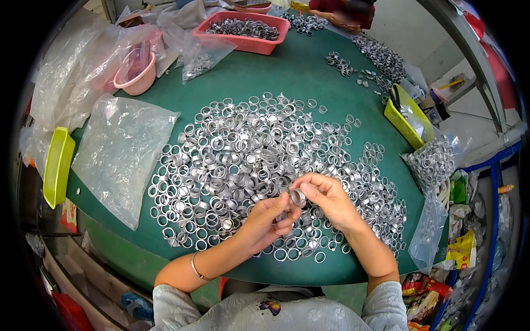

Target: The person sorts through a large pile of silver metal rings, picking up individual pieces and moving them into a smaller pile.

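Fabric of a grey patterned shirt (276,311) is cut off by the lower edge, and dark clothing below the table edge is mostly hidden. A bangle (195,267) circles the left wrist.

Both hands meet over the near part of the table (301,69). The right hand (328,199) pinches a grey metal ring (298,197) between thumb and fingers, its other fingers bent. The left hand (266,222) is half curled, thumb up against the near side of that ring; whether it grips the ring, or a second piece, I cannot tell (the fingers cover the spot).

Around and beyond the hands spreads a heap of similar rings (243,146), overlapping so much that the lower ones are hidden. Left of it lies a flat clear bag (122,157), with a yellow-green basket (58,168) near the table's edge. Right of the heap, a filled bag (433,163) of rings sits beside another yellow-green basket (407,117), whose contents are hard to make out.

Farther off stand a round pink basin (138,81), partly under plastic sheeting (69,80), and a rectangular pink tub (243,42) of small metal parts. At the far edge, a co-worker (361,14) is cut off by the top, the hands there too blurred to read, next to another spread of parts (381,55).
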Available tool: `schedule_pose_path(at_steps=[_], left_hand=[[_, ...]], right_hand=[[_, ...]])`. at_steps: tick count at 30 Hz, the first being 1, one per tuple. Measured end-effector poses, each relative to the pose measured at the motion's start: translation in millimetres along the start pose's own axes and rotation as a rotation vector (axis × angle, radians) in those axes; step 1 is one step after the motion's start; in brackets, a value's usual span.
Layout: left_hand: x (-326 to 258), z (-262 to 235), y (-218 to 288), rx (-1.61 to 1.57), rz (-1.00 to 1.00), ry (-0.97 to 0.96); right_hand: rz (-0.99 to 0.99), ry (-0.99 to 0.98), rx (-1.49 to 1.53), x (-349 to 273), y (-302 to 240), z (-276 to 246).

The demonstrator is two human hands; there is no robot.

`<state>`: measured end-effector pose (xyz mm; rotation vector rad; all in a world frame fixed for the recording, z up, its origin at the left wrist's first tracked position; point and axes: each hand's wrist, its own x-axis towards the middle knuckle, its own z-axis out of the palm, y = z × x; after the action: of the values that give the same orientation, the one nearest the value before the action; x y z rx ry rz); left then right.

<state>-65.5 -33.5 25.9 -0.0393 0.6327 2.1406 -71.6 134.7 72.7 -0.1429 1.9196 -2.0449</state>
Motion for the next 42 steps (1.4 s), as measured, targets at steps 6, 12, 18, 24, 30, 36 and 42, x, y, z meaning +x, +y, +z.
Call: schedule_pose_path(at_steps=[6, 12, 18, 24, 30, 36, 42], left_hand=[[-1, 2, -2, -0.035, -0.025, 0.023], [-1, 4, 1, -0.023, -0.098, -0.008], [0, 4, -3, -0.085, -0.122, 0.013], [-1, 3, -1, -0.161, -0.140, 0.101], [-1, 26, 6, -0.092, -0.216, 0.197], [-2, 9, 3, -0.010, -0.121, -0.069], [-3, 3, -2, -0.073, -0.116, 0.048]], right_hand=[[0.034, 0.004, 0.024, -1, 4, 0], [0.060, 0.059, -0.102, -4, 0, 6], [0.068, 0.027, -0.222, -6, -3, 11], [-0.262, 0.316, -0.581, 33, -7, -18], [-0.489, 0.119, -1.140, 114, 32, -65], [-0.371, -0.011, -1.203, 56, 20, -38], [-0.267, -0.142, -0.991, 38, 1, -59]])
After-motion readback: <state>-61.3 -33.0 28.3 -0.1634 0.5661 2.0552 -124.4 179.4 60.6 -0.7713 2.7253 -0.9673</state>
